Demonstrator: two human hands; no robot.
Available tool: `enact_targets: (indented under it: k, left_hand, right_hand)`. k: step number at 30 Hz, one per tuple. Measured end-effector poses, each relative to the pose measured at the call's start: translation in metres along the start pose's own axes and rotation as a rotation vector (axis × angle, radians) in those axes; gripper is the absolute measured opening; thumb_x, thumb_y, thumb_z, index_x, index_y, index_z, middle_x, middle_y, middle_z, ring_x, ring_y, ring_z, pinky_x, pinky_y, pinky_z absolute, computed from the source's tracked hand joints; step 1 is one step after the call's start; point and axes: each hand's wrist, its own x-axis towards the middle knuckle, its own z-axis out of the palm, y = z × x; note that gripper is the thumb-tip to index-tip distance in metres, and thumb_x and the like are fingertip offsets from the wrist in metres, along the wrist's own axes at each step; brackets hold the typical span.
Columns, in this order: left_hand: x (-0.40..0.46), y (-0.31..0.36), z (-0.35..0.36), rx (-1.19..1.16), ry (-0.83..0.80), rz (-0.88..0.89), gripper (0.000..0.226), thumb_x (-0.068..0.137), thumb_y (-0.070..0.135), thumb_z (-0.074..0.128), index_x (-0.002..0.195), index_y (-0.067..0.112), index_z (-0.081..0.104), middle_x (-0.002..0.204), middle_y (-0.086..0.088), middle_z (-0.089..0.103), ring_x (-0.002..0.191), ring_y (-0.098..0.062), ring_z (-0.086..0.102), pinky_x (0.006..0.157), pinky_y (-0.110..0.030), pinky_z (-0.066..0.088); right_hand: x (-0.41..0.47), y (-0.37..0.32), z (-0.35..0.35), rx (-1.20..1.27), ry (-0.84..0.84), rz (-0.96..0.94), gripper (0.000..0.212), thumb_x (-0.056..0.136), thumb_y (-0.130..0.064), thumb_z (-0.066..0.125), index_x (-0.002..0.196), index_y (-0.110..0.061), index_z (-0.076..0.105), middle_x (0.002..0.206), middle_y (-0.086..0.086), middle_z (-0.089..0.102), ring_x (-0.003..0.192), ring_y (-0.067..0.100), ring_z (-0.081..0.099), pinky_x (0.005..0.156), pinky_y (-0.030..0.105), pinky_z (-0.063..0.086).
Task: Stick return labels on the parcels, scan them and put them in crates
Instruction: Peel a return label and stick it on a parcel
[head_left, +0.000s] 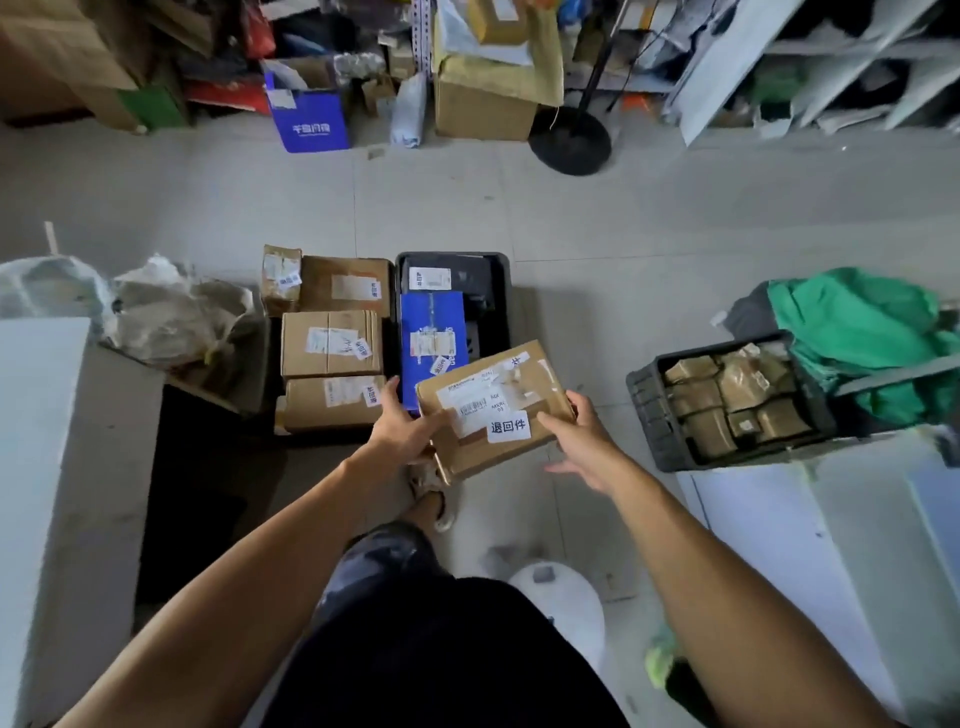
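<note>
Hands (410, 426) hold parcel (493, 408) tilted, lengthwise left-right.

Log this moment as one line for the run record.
step: crating | both hands: left hand and right hand hold labelled cardboard parcel | position: above black crate | crate contents: blue box

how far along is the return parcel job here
Done: four brown boxes with return stickers lie packed together on the floor, and the black crate holds a labelled blue box.
In hand: the left hand and right hand hold a labelled parcel over that crate.
Left: setting it in; the small parcels in the crate on the right may still need labels, too small to tell.
</note>
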Motion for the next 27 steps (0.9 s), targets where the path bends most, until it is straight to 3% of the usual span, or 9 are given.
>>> enact_targets:
  k: [3,5,9,13,17,20,23,27]
  left_hand:
    - [0.045,0.029,0.011,0.093,-0.070,-0.075,0.071,0.084,0.030,0.082,0.139,0.027,0.037,0.104,-0.003,0.061,0.080,-0.019,0.068,0.058,-0.033,0.062]
    - [0.072,0.041,0.020,0.077,-0.095,-0.167,0.058,0.084,0.033,0.083,0.125,0.022,0.042,0.103,-0.011,0.065,0.072,-0.022,0.072,0.065,-0.040,0.064]
    - [0.112,0.054,0.039,0.030,-0.147,-0.243,0.054,0.085,0.032,0.082,0.117,0.017,0.041,0.101,-0.011,0.066,0.067,-0.022,0.073,0.066,-0.041,0.064]
    - [0.166,0.055,0.064,-0.087,-0.106,-0.318,0.055,0.087,0.027,0.080,0.120,0.011,0.039,0.107,-0.011,0.065,0.075,-0.026,0.074,0.059,-0.037,0.063]
    - [0.248,0.038,0.094,-0.225,-0.004,-0.395,0.053,0.090,0.023,0.078,0.122,0.007,0.039,0.100,-0.015,0.066,0.065,-0.024,0.073,0.055,-0.036,0.062]
    - [0.324,0.018,0.121,-0.340,0.100,-0.460,0.051,0.091,0.020,0.075,0.125,0.007,0.039,0.111,-0.023,0.063,0.071,-0.026,0.072,0.051,-0.034,0.061]
    - [0.401,-0.006,0.150,-0.475,0.202,-0.514,0.040,0.095,0.015,0.069,0.121,0.013,0.039,0.104,-0.016,0.061,0.077,-0.024,0.067,0.062,-0.036,0.063]
    - [0.488,-0.038,0.186,-0.658,0.277,-0.549,0.040,0.098,0.021,0.063,0.132,0.019,0.041,0.116,-0.017,0.063,0.091,-0.029,0.066,0.077,-0.039,0.061]
  right_hand:
    - [0.043,-0.040,-0.009,0.011,0.020,0.013,0.066,0.096,-0.022,0.067,0.152,-0.025,0.032,0.138,-0.005,0.045,0.112,0.013,0.056,0.078,0.049,0.062]
    - [0.071,-0.059,-0.014,-0.003,0.036,0.012,0.064,0.095,-0.023,0.068,0.150,-0.024,0.036,0.137,-0.004,0.048,0.100,0.004,0.059,0.081,0.049,0.061]
    - [0.126,-0.082,-0.025,-0.112,0.075,0.033,0.058,0.090,-0.031,0.072,0.141,-0.034,0.045,0.139,-0.001,0.042,0.110,0.016,0.060,0.071,0.044,0.063]
    - [0.208,-0.091,-0.034,-0.198,0.019,0.081,0.059,0.083,-0.038,0.076,0.136,-0.042,0.051,0.136,0.004,0.050,0.109,0.020,0.064,0.067,0.042,0.064]
    - [0.315,-0.094,-0.026,-0.286,-0.056,0.100,0.058,0.088,-0.031,0.071,0.140,-0.041,0.048,0.128,-0.006,0.059,0.104,0.018,0.067,0.081,0.049,0.062]
    - [0.410,-0.090,-0.012,-0.331,-0.114,0.135,0.057,0.093,-0.027,0.068,0.143,-0.040,0.046,0.129,-0.008,0.058,0.106,0.018,0.066,0.087,0.048,0.060]
    - [0.503,-0.079,0.006,-0.390,-0.157,0.098,0.057,0.094,-0.024,0.067,0.145,-0.036,0.045,0.128,-0.007,0.057,0.103,0.016,0.063,0.078,0.036,0.058]
    - [0.610,-0.060,0.025,-0.488,-0.225,0.021,0.054,0.092,-0.025,0.068,0.141,-0.035,0.048,0.123,-0.006,0.060,0.105,0.018,0.064,0.089,0.040,0.057]
